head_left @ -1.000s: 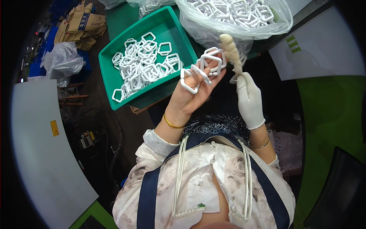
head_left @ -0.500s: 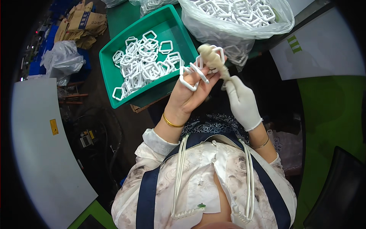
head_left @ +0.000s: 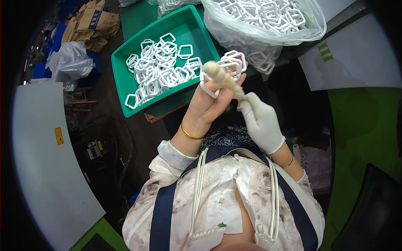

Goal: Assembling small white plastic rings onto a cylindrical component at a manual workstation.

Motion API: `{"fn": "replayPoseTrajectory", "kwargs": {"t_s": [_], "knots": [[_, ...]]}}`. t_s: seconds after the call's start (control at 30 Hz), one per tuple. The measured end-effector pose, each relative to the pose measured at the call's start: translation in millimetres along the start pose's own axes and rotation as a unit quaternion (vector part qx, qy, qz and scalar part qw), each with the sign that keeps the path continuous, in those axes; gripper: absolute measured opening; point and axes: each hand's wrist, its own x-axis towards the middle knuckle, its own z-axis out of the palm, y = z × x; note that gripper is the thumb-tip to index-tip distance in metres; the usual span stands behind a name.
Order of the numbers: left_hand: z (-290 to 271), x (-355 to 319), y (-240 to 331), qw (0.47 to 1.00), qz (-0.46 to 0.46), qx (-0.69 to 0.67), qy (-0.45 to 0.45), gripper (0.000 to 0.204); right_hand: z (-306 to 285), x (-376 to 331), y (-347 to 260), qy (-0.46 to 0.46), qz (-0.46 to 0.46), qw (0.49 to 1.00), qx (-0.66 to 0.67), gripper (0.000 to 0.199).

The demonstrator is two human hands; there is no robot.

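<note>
My left hand, bare and palm up, holds several white plastic rings shaped like rounded, angular links. One hangs near the base of the fingers, and others fan out at the fingertips. In my white-gloved right hand is a stick with a cream cloth-wrapped, rounded head. Its head lies over the left palm in front of the rings, partly hiding them and the fingers. I cannot tell whether it touches them. Just beyond the left hand, a green tray contains a heap of similar white rings.
A clear plastic bag full of white rings stands at the far right of the tray, on a green table. Brown paper sacks and a crumpled clear bag lie at the far left. Pale panels flank me.
My right hand has drawn slightly nearer to me, and the stick's head has swung left and down across the left palm. The rings at the fingertips have shifted and now show face-on.
</note>
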Motion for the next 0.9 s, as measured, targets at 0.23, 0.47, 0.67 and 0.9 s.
{"fn": "replayPoseTrajectory", "kwargs": {"t_s": [0.23, 0.47, 0.67, 0.9], "knots": [[7.7, -5.2, 6.5, 0.998, 0.029, 0.035, -0.031, 0.051, -13.6, 10.9, 11.5, 0.053, 0.072, 0.996, 0.03, 0.024], [17.1, -0.3, 11.4, 0.998, 0.022, 0.044, -0.024, 0.052, -8.2, -2.2, -2.5, -0.129, -0.029, 0.991, -0.035, 0.014], [16.5, -1.0, 14.1, 0.996, 0.001, 0.072, -0.054, 0.049, -18.9, 8.3, 6.1, -0.029, 0.077, 0.996, 0.028, 0.02], [25.1, 1.8, -7.3, 0.973, 0.072, 0.202, 0.083, 0.037, -3.7, 8.3, -10.2, 0.045, 0.061, 0.992, 0.101, 0.027]]}}
